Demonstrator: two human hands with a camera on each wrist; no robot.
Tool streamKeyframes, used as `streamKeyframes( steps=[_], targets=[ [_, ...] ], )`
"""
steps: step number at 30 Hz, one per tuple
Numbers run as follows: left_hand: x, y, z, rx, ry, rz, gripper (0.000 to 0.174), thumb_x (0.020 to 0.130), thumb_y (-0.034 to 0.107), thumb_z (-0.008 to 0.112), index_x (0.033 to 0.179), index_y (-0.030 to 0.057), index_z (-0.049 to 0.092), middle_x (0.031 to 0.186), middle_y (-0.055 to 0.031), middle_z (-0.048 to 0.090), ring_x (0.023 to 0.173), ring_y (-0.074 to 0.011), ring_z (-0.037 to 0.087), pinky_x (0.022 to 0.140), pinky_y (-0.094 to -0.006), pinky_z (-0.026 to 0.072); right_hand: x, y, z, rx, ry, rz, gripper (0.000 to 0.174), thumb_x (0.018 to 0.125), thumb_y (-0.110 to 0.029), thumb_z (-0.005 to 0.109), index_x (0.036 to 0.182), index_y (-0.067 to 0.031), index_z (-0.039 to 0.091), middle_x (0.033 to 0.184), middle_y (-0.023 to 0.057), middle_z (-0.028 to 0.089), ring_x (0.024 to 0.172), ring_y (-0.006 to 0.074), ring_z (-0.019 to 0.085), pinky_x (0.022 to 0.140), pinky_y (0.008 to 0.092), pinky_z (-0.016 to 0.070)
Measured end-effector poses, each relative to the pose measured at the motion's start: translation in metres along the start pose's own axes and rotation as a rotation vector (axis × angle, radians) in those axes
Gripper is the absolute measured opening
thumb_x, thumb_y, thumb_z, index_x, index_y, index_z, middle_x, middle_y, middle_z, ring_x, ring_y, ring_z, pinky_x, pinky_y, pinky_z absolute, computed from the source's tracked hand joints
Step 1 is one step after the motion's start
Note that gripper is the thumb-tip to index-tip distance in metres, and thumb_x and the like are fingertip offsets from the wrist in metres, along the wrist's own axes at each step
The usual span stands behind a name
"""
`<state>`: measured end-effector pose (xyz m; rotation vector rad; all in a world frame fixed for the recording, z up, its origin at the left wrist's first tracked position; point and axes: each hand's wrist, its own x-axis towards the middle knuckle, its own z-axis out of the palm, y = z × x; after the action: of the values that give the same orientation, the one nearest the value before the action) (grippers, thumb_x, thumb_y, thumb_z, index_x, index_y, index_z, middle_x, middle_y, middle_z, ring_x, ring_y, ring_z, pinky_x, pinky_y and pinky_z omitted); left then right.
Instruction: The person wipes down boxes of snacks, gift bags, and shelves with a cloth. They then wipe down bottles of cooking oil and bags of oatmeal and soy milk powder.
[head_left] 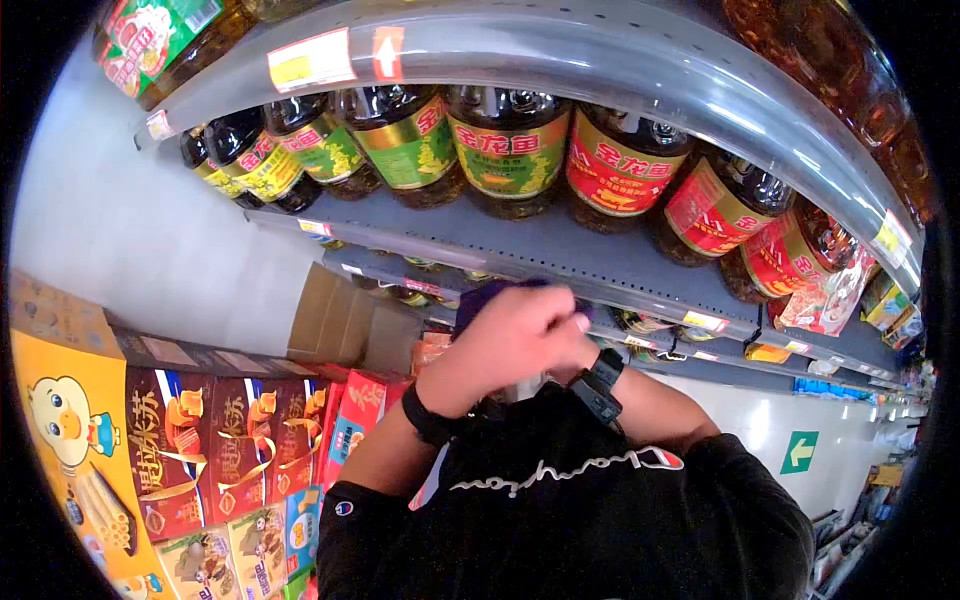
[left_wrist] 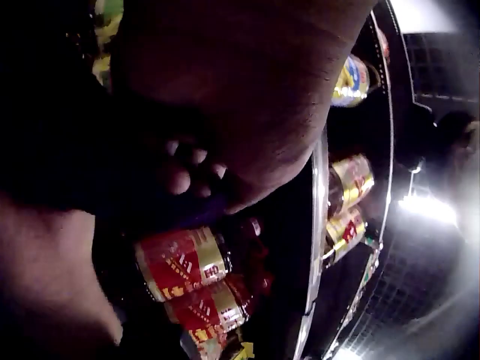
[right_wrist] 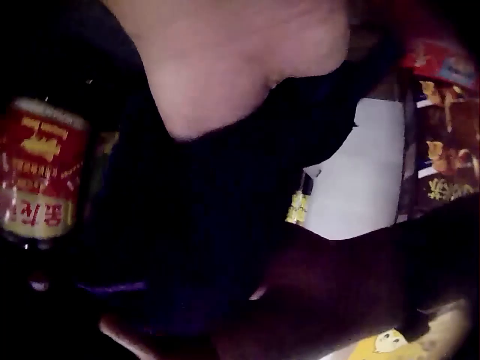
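Note:
In the head view my left hand [head_left: 510, 335] crosses in front of my right hand [head_left: 578, 348], both close to my chest below the oil shelf. A dark purple cloth-like piece [head_left: 478, 303] shows behind them. Curled fingertips [left_wrist: 180, 176] of my left hand appear in the left wrist view, with the purple piece bunched against them. In the right wrist view, the heel of my right hand lies over a broad dark fold of it; that hand's fingers are hidden, so I cannot tell how they lie.
Large oil bottles [head_left: 508, 150] with green or red labels line the shelf [head_left: 600, 245] ahead. A clear curved shelf edge [head_left: 560, 48] arches above. Stacked gift boxes [head_left: 165, 430] stand at the left, beside an open brown carton [head_left: 330, 315]. A green arrow sign [head_left: 799, 452] marks the floor.

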<state>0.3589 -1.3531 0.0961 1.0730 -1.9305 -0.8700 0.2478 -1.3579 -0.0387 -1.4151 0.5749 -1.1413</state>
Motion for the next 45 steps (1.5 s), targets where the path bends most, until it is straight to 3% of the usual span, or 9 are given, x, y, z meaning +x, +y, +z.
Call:
streamKeyframes(
  steps=[6, 15, 20, 24, 25, 30, 34, 41, 45],
  targets=[
    [0.003, 0.021, 0.003, 0.007, -0.42, -0.023, 0.03, 0.087, 0.022, 0.069, 0.074, 0.004, 0.049, 0.061, -0.0143, 0.049, 0.053, -0.0327, 0.051, 0.051, -0.0413, 0.0397, 0.066, -0.006, -0.061, -1.036, -0.459, -0.085, 0.021, 0.08, -0.025, 0.065, 0.085, -0.0041, 0.064, 0.089, 0.0174, 0.066, 0.087, 0.0381, 0.064, 0.075, 0.0436, 0.0521],
    [0.009, 0.032, 0.011, 0.071, -0.358, -0.071, 0.026, 0.087, 0.023, 0.071, 0.08, 0.0056, 0.053, 0.063, -0.0108, 0.054, 0.056, -0.0287, 0.055, 0.053, -0.0389, 0.0421, 0.057, -0.096, -0.068, -0.893, -0.169, -0.443, 0.029, 0.072, -0.012, 0.065, 0.1, -0.0031, 0.063, 0.092, 0.0156, 0.062, 0.087, 0.0355, 0.061, 0.075, 0.0386, 0.0499],
    [0.015, 0.006, 0.0, -0.003, -0.385, -0.129, 0.017, 0.09, 0.018, 0.068, 0.088, 0.0048, 0.058, 0.073, -0.0088, 0.063, 0.064, -0.0244, 0.061, 0.06, -0.0361, 0.0483, 0.042, -0.178, -0.033, -0.318, 0.137, 0.07, 0.028, 0.084, -0.007, 0.058, 0.111, -0.0021, 0.065, 0.106, 0.0139, 0.067, 0.097, 0.0315, 0.064, 0.082, 0.036, 0.0509],
    [0.012, -0.027, -0.057, 0.263, 0.243, -0.155, 0.007, 0.094, 0.007, 0.061, 0.099, 0.0023, 0.061, 0.088, -0.0062, 0.065, 0.082, -0.0151, 0.062, 0.076, -0.0327, 0.0514, 0.04, -0.109, -0.105, -0.917, -0.288, -0.145, 0.04, 0.091, -0.018, 0.057, 0.13, -0.0091, 0.061, 0.128, 0.014, 0.063, 0.118, 0.0322, 0.06, 0.1, 0.0415, 0.0472],
    [0.017, -0.036, -0.076, 0.311, 0.399, -0.152, 0.008, 0.093, 0.007, 0.062, 0.1, 0.0033, 0.062, 0.089, -0.0083, 0.066, 0.083, -0.0208, 0.065, 0.075, -0.0339, 0.0519, 0.035, -0.095, -0.103, -0.742, -0.138, -0.155, 0.024, 0.088, -0.005, 0.056, 0.109, -0.0037, 0.067, 0.108, 0.0122, 0.069, 0.093, 0.0265, 0.066, 0.08, 0.0344, 0.0499],
    [0.053, -0.075, -0.172, 0.493, 0.857, 0.014, 0.014, 0.093, 0.012, 0.062, 0.103, 0.0012, 0.064, 0.094, -0.0138, 0.07, 0.085, -0.0264, 0.068, 0.076, -0.0349, 0.0521, 0.024, -0.09, -0.12, -1.052, -0.23, -0.1, 0.034, 0.091, -0.021, 0.057, 0.122, -0.0089, 0.064, 0.123, 0.0157, 0.065, 0.112, 0.0331, 0.062, 0.096, 0.0421, 0.0491],
    [0.047, -0.091, -0.156, 0.507, 0.672, -0.236, 0.017, 0.094, 0.017, 0.061, 0.1, 0.0012, 0.065, 0.086, -0.0182, 0.069, 0.08, -0.0297, 0.069, 0.073, -0.0377, 0.0529, 0.01, -0.072, -0.123, -1.172, 0.026, -0.142, 0.037, 0.083, -0.026, 0.068, 0.116, -0.0099, 0.066, 0.117, 0.018, 0.065, 0.108, 0.0356, 0.063, 0.09, 0.042, 0.0508],
    [-0.006, -0.174, -0.08, 0.63, 0.451, -0.054, 0.017, 0.089, 0.013, 0.063, 0.101, 0.0009, 0.066, 0.098, -0.0198, 0.068, 0.096, -0.0409, 0.063, 0.087, -0.0467, 0.0502, -0.01, -0.098, -0.132, -1.696, 0.281, -0.222, 0.041, 0.074, -0.021, 0.076, 0.111, -0.0066, 0.066, 0.116, 0.0196, 0.064, 0.103, 0.038, 0.062, 0.091, 0.0427, 0.0501],
    [-0.028, -0.193, -0.068, 0.725, 0.244, -0.043, 0.028, 0.088, 0.013, 0.063, 0.113, 0.0028, 0.064, 0.114, -0.0196, 0.065, 0.115, -0.0419, 0.056, 0.103, -0.0521, 0.0417, -0.008, -0.055, -0.118, -1.997, 0.202, 0.154, 0.039, 0.079, -0.021, 0.067, 0.115, -0.0043, 0.066, 0.122, 0.0201, 0.063, 0.114, 0.0358, 0.058, 0.103, 0.0427, 0.0439]
  ],
)
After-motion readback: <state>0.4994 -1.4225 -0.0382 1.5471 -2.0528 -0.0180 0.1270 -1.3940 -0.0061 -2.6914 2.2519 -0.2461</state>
